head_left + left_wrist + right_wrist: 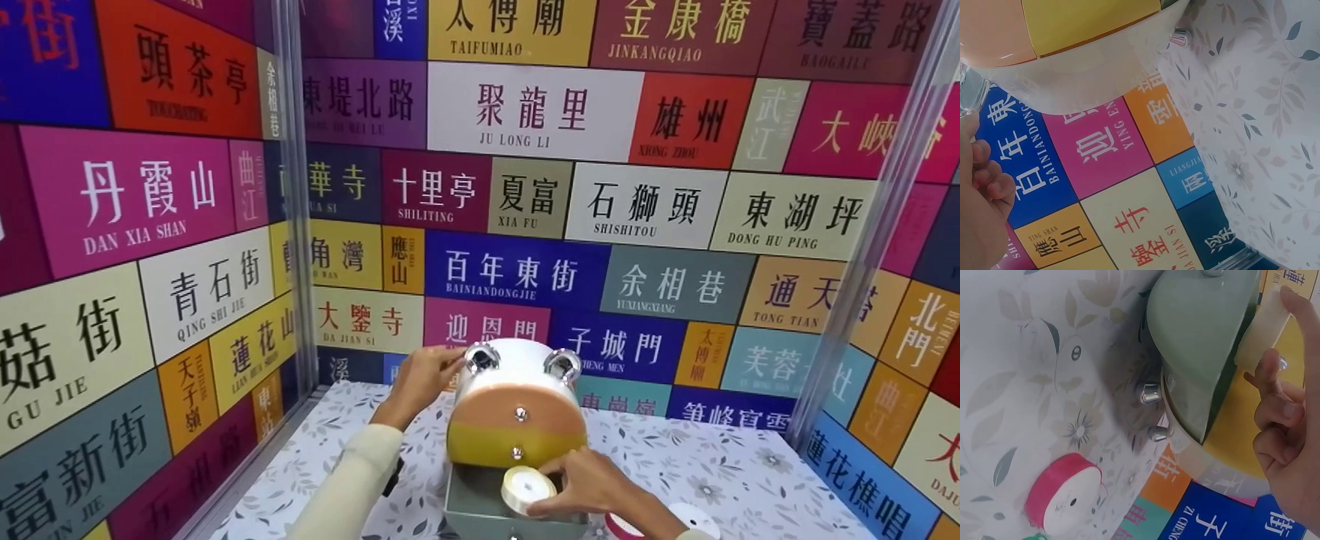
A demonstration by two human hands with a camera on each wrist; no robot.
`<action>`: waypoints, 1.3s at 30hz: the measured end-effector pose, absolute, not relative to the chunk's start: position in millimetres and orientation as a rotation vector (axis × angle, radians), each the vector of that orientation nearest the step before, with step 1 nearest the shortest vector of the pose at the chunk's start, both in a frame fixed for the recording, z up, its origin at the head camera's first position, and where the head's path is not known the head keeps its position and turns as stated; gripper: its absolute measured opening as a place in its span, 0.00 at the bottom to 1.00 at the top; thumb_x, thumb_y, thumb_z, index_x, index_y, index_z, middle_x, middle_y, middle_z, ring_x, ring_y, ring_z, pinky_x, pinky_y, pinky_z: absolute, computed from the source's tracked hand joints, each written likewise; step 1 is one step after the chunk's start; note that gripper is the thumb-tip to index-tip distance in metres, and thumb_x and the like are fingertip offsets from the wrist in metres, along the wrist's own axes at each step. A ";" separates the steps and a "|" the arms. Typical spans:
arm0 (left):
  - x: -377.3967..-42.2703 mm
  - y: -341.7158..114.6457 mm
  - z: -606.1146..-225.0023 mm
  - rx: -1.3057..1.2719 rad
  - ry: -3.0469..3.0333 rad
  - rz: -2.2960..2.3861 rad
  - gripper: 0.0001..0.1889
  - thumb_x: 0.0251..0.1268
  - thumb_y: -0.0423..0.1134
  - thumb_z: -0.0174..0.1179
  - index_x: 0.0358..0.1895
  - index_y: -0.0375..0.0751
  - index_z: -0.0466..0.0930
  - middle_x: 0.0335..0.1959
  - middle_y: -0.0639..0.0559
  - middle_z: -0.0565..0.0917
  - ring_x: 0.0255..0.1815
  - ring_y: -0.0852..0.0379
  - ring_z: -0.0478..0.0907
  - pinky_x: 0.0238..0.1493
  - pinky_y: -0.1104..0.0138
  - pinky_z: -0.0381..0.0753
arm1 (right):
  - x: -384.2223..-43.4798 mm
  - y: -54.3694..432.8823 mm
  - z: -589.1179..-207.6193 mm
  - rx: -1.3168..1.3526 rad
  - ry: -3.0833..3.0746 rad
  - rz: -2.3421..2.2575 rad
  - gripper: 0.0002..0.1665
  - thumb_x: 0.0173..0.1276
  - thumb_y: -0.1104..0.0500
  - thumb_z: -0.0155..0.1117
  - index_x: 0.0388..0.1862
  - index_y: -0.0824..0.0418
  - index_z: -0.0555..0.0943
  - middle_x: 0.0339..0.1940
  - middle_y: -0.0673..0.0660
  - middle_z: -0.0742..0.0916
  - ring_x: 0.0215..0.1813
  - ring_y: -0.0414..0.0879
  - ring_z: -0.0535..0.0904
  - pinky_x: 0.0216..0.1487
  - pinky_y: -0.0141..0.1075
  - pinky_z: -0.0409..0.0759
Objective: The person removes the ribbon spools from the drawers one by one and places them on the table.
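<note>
A rounded storage box (517,367) with a white top, two silver ring eyes and peach, yellow and green drawers stands on the table. My left hand (421,381) grips the silver eye (482,358) on the left with curled fingers, seen at the edge of the left wrist view. My right hand (596,484) pinches a spool of cream ribbon (527,491) between thumb and fingers. The spool is over the pulled-out green drawer (472,491); the head view does not show whether it touches the drawer floor. In the right wrist view, the ribbon (1264,332) is beside the drawer's edge.
A spool of pink ribbon (1064,492) lies on the leaf-patterned tabletop (330,442), right of the box. Another white spool (694,519) is partly behind the right forearm. Walls of colourful name signs (536,105) rise behind and at both sides.
</note>
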State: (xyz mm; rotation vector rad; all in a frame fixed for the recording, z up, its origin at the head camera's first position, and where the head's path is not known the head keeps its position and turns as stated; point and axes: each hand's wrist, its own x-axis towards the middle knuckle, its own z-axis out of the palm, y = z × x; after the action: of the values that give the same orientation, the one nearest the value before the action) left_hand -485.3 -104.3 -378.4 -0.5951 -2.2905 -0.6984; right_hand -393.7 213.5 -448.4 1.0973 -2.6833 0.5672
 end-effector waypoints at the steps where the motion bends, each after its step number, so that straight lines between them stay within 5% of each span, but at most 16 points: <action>1: -485.2 -104.5 -378.2 -0.593 -2.295 -0.702 0.15 0.73 0.47 0.66 0.60 0.60 0.87 0.43 0.53 0.90 0.36 0.58 0.84 0.35 0.65 0.82 | -392.8 215.4 -446.3 1.098 -2.683 0.563 0.24 0.51 0.25 0.77 0.34 0.40 0.91 0.19 0.35 0.79 0.23 0.29 0.64 0.24 0.27 0.62; 9: -484.3 -104.9 -375.7 -0.585 -2.302 -0.705 0.15 0.73 0.47 0.66 0.60 0.60 0.87 0.40 0.54 0.90 0.34 0.59 0.82 0.34 0.65 0.82 | -383.3 234.4 -430.0 1.044 -2.682 0.502 0.28 0.49 0.25 0.79 0.40 0.42 0.92 0.20 0.34 0.78 0.23 0.29 0.66 0.24 0.27 0.67; 17: -483.9 -105.9 -375.2 -0.589 -2.276 -0.748 0.15 0.73 0.45 0.67 0.59 0.58 0.88 0.47 0.54 0.91 0.41 0.58 0.86 0.42 0.63 0.86 | -374.8 265.3 -415.6 0.943 -2.679 0.483 0.38 0.47 0.24 0.78 0.49 0.47 0.92 0.21 0.37 0.84 0.20 0.29 0.70 0.21 0.29 0.70; 22: -482.2 -108.3 -376.2 -0.576 -2.298 -0.750 0.15 0.74 0.47 0.66 0.60 0.59 0.87 0.46 0.54 0.91 0.41 0.58 0.86 0.42 0.63 0.85 | -370.5 291.3 -415.1 0.862 -2.724 0.495 0.42 0.48 0.24 0.78 0.55 0.48 0.90 0.13 0.35 0.77 0.17 0.29 0.70 0.18 0.29 0.69; 28: -480.6 -106.9 -376.8 -0.555 -2.332 -0.773 0.15 0.74 0.47 0.66 0.61 0.61 0.86 0.43 0.56 0.90 0.39 0.61 0.83 0.40 0.65 0.83 | -364.2 328.3 -425.4 0.711 -2.830 0.502 0.42 0.49 0.25 0.78 0.55 0.49 0.90 0.13 0.37 0.77 0.19 0.32 0.71 0.19 0.31 0.70; 33: -480.8 -104.5 -376.0 -0.566 -2.309 -0.764 0.15 0.74 0.47 0.66 0.60 0.60 0.87 0.41 0.56 0.90 0.36 0.61 0.83 0.37 0.65 0.83 | -351.4 353.3 -443.1 0.387 -3.055 0.723 0.45 0.51 0.27 0.79 0.58 0.57 0.88 0.25 0.44 0.87 0.28 0.42 0.79 0.31 0.36 0.80; 39: -480.7 -101.7 -376.9 -0.576 -2.302 -0.756 0.15 0.74 0.47 0.66 0.60 0.61 0.87 0.46 0.55 0.91 0.42 0.58 0.86 0.43 0.63 0.85 | -350.3 394.9 -478.8 0.272 -3.165 0.857 0.42 0.53 0.35 0.82 0.58 0.62 0.87 0.23 0.53 0.88 0.26 0.46 0.81 0.28 0.41 0.81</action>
State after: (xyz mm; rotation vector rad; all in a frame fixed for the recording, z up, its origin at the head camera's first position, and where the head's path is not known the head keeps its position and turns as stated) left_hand -480.7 -101.7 -376.9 -0.5764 -2.3021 -0.7557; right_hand -350.3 394.9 -478.8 0.2722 -3.1648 0.8575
